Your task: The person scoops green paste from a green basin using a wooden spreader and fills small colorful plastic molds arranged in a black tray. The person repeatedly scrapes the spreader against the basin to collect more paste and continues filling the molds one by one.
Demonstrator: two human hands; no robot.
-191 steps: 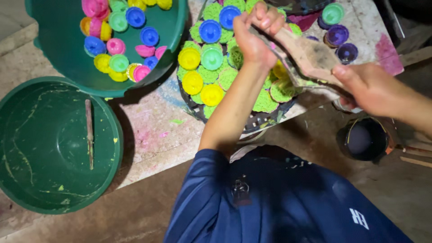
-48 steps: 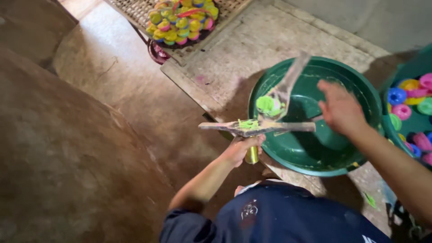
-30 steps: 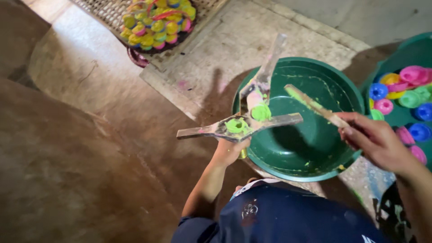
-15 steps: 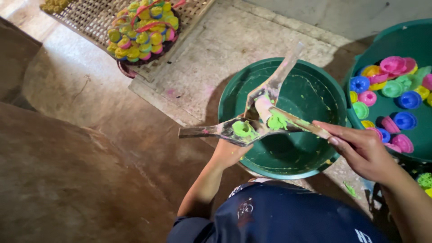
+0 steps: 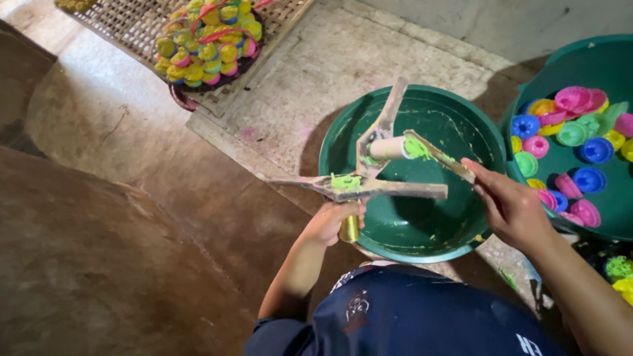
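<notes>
The fingers point(image 5: 343, 209) of the left hand point(image 5: 330, 221) are closed around the brass-coloured handle point(image 5: 349, 229) of a three-armed metal mould tool point(image 5: 369, 178), holding it over the near rim of the empty green basin point(image 5: 422, 237). The fingers point(image 5: 484, 181) of the right hand point(image 5: 514, 211) are pinched shut on the end of a flat wooden stick point(image 5: 438, 155), whose far tip rests against a lump of green paste point(image 5: 417, 146) on the pale cup at the tool's centre.

Half a second ago the stick lay lower, across the tool's arms, with paste on two spots; now it is raised and pressed at the cup, and only a smear of green point(image 5: 344, 181) is left on the near arm. A second ago the stick was apart from the tool altogether. That reads as paste being scraped and packed from the arms into the cup.

To the right a second green basin point(image 5: 527, 86) holds pink, blue, green and yellow cup-shaped pieces point(image 5: 573, 99). At the top, a round tray of finished coloured pieces point(image 5: 208, 46) sits on a woven wire rack point(image 5: 132, 23).

The basins stand on a rough, stained concrete slab point(image 5: 316, 72) set low on a bare brown earthen floor point(image 5: 99, 250); light falls from the upper left, and a plain wall edges the top right.
</notes>
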